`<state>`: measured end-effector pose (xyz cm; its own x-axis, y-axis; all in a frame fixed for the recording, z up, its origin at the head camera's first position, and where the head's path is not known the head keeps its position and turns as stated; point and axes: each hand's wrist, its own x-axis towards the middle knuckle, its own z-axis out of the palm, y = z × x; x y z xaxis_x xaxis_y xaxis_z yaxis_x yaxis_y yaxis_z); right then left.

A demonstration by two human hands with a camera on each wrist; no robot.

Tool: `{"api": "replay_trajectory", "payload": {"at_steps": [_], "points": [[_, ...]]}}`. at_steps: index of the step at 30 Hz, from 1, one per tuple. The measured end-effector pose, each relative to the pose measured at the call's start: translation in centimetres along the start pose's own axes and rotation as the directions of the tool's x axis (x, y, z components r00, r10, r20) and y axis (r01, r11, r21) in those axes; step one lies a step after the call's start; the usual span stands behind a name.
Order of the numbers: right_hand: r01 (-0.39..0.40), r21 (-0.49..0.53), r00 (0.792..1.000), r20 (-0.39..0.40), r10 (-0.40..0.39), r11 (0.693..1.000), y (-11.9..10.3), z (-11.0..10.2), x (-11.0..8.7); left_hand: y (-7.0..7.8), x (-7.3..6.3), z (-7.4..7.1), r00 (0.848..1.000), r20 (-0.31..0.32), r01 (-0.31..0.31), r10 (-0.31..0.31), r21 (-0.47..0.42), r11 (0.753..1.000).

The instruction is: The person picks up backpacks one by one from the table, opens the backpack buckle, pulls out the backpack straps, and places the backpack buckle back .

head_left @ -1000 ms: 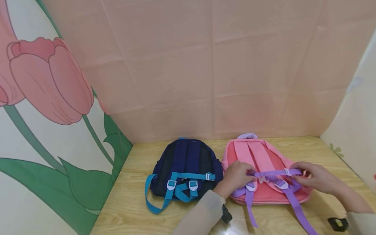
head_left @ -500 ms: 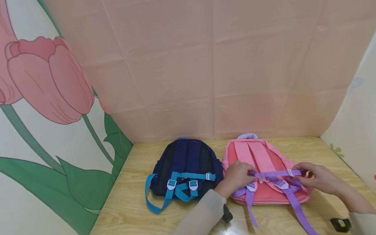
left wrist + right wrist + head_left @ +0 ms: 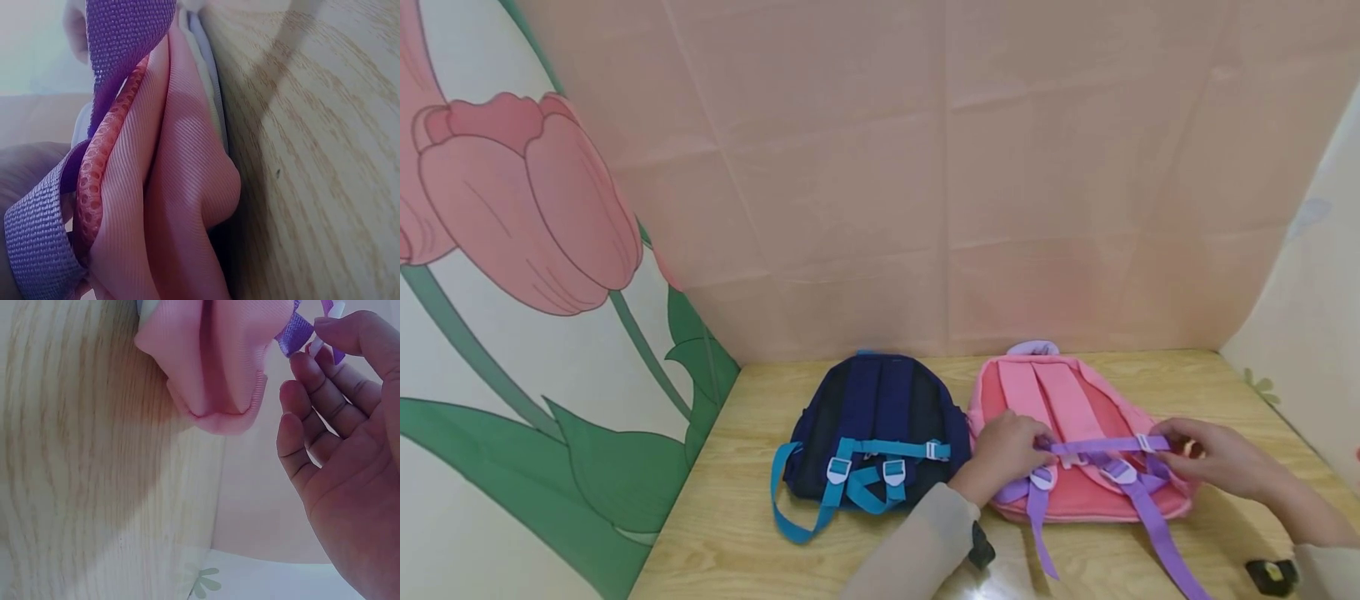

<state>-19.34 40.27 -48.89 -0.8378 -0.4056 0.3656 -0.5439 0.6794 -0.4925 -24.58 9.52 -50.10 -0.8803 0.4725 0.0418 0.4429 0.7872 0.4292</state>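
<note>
The pink backpack [image 3: 1078,502] lies on the table with its shoulder-strap side up. A purple strap [image 3: 1101,446] is stretched level across its lower part. At the strap's left end, my left hand [image 3: 1009,448] pinches it beside the pink shoulder straps. My right hand [image 3: 1221,458] pinches the other end, just right of a small white slider buckle [image 3: 1144,443]. In the right wrist view, thumb and index finger of the right hand [image 3: 356,444] meet at the strap while the other fingers spread loosely. Two purple strap tails hang toward the front; purple webbing [image 3: 40,231] loops beside the left hand in the left wrist view.
A navy backpack [image 3: 895,400] with blue straps [image 3: 831,508] lies left of the pink one, close against it. Both rest on the wooden table [image 3: 722,517]. A pink-beige sheet [image 3: 850,208] hangs behind, and a tulip-printed panel [image 3: 535,200] stands at the left.
My right hand has shifted slightly to the right, and the white slider buckle has moved a little rightward with it. The left hand keeps its grip in nearly the same place.
</note>
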Motion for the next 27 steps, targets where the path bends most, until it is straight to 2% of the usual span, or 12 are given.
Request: {"api": "replay_trajectory", "payload": {"at_steps": [12, 20, 27], "points": [[-0.088, -0.005, 0.996, 0.015, 0.088, 0.996, 1.1, 0.6, -0.7, 0.4, -0.2, -0.3, 1.0, 0.003, -0.016, 0.016, 0.066, 0.998], [-0.074, 0.013, 0.997, 0.001, 0.074, 0.997, 1.4, 0.7, -0.7, 0.4, -0.2, -0.4, 1.0, 0.017, 0.003, -0.004, 0.051, 0.999], [-0.042, 0.014, 0.999, -0.004, 0.042, 0.999, 1.5, 0.7, -0.8, 0.2, -0.1, -0.3, 1.0, 0.01, -0.003, 0.003, 0.038, 0.999]]}}
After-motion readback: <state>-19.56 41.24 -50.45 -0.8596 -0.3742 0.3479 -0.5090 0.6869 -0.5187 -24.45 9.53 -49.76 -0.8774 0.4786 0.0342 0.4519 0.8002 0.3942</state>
